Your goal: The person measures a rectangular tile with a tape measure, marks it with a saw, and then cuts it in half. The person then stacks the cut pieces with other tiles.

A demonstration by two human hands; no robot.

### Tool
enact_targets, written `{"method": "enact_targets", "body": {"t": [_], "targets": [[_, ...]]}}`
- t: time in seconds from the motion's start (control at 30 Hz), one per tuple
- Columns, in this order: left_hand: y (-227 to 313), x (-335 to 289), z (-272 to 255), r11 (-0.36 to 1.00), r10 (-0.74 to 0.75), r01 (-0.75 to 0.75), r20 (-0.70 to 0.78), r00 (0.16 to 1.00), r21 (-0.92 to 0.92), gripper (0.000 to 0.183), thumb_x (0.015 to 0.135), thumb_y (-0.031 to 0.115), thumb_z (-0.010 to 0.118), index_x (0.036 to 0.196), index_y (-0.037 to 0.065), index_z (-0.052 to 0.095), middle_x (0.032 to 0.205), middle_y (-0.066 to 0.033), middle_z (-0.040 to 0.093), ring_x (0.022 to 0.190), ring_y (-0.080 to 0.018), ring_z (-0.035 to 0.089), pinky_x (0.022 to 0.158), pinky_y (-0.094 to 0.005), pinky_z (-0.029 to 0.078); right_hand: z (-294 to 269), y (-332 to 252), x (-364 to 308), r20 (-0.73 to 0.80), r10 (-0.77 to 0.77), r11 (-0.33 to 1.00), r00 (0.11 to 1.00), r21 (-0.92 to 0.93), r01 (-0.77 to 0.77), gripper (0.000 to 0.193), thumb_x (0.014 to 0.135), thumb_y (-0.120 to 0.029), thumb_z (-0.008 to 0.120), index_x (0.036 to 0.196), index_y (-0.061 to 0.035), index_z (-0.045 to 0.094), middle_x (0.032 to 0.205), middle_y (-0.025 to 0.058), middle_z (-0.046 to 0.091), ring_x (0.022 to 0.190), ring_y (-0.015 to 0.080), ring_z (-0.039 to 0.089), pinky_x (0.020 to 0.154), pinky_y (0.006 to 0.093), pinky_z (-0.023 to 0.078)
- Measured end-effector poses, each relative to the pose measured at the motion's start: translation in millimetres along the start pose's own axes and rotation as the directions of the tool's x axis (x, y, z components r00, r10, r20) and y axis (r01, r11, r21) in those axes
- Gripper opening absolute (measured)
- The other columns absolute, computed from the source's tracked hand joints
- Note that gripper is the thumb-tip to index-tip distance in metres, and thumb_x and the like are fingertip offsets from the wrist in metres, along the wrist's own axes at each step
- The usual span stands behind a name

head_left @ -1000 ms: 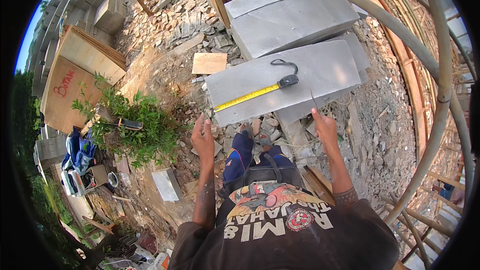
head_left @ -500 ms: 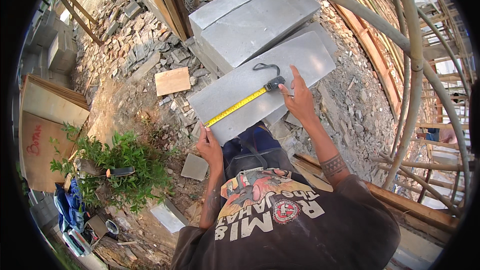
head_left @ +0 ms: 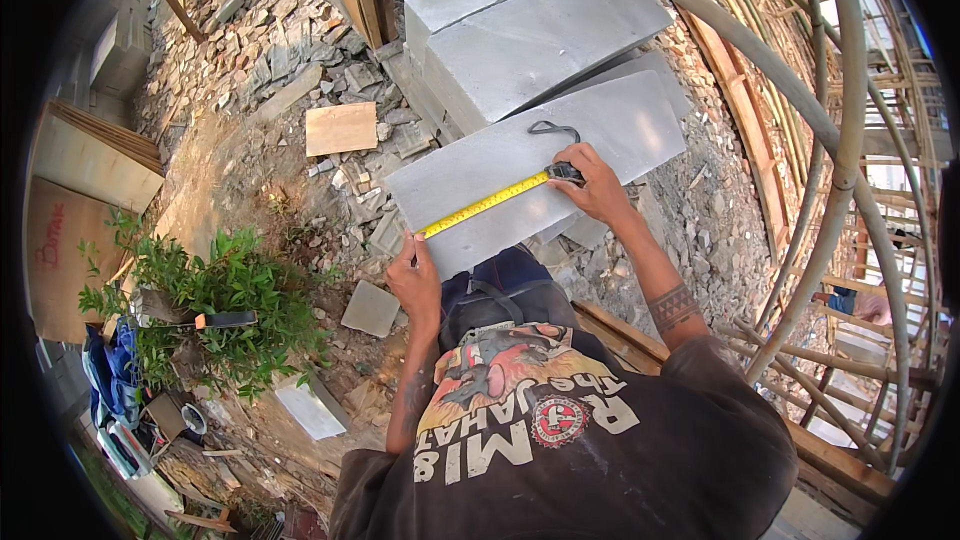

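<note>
Right hand (head_left: 597, 187) curled round tape measure (head_left: 485, 207) case; left hand (head_left: 414, 282), nearly closed, was at blade end, pinch unclear; grey block (head_left: 625, 130) lay beneath tape, beyond left hand; seemingly measuring; next needed steady alignment.

- A building site, out in the open, and it shows!
- Rubble (head_left: 283, 65) strewn everywhere underfoot.
- Grey blocks (head_left: 545, 45) piled up, a tape (head_left: 485, 207) stretched along the nearest one.
- Poles (head_left: 852, 70) crossing over at the right, a long plank (head_left: 765, 170) beside them.
- And plywood (head_left: 90, 165) stacked at the left!
</note>
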State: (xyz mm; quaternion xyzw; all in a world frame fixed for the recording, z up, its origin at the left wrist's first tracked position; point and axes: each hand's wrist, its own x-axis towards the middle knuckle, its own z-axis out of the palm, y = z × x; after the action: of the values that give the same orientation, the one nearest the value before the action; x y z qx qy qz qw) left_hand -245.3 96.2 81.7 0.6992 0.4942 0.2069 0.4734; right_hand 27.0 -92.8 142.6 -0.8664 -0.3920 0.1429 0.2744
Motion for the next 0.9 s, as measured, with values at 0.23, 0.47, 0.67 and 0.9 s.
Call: {"method": "enact_targets", "body": {"t": [0.23,0.47,0.67,0.9], "targets": [[21,9,-10,0.989,-0.144,0.143,-0.060,0.988,-0.023,0.035,0.100,0.026,0.071,0.112,-0.007,0.075,0.066,-0.0044,0.065,0.066,-0.0067,0.049,0.058,-0.0308,0.043,-1,-4,-8,0.005,-0.041,0.999,0.999,0.036,0.041,0.034,0.085,-0.023,0.084,0.112,-0.0098,0.067,0.112,0.0090,0.062,0.100,0.0316,0.067,0.081,0.0406,0.055],[7,-44,-5,0.987,-0.162,0.158,-0.186,0.969,-0.036,0.035,0.099,0.026,0.072,0.115,-0.004,0.075,0.078,-0.0117,0.076,0.070,-0.0088,0.059,0.063,-0.0324,0.049,7,-1,-35,0.080,-0.097,0.991,0.992,0.104,0.088,0.034,0.086,-0.026,0.083,0.113,-0.0129,0.067,0.114,0.0081,0.061,0.091,0.0315,0.068,0.073,0.0414,0.054],[9,-55,7,0.983,-0.169,0.183,-0.279,0.945,0.025,0.038,0.100,0.029,0.070,0.105,-0.008,0.077,0.067,-0.0063,0.068,0.062,-0.0083,0.052,0.055,-0.0332,0.043,6,5,-36,0.096,-0.148,0.984,0.984,0.118,0.137,0.034,0.087,-0.028,0.080,0.115,-0.0154,0.067,0.116,0.0088,0.060,0.089,0.0347,0.069,0.074,0.0458,0.055],[26,-53,10,0.945,-0.192,0.252,-0.270,0.944,0.209,0.039,0.100,0.031,0.070,0.097,-0.008,0.076,0.069,-0.0149,0.070,0.062,-0.0156,0.062,0.059,-0.0360,0.049,-9,15,-37,0.083,-0.098,0.989,0.992,0.114,0.089,0.036,0.085,-0.026,0.081,0.117,-0.0150,0.069,0.117,0.0091,0.061,0.091,0.0358,0.068,0.076,0.0447,0.055]]}}
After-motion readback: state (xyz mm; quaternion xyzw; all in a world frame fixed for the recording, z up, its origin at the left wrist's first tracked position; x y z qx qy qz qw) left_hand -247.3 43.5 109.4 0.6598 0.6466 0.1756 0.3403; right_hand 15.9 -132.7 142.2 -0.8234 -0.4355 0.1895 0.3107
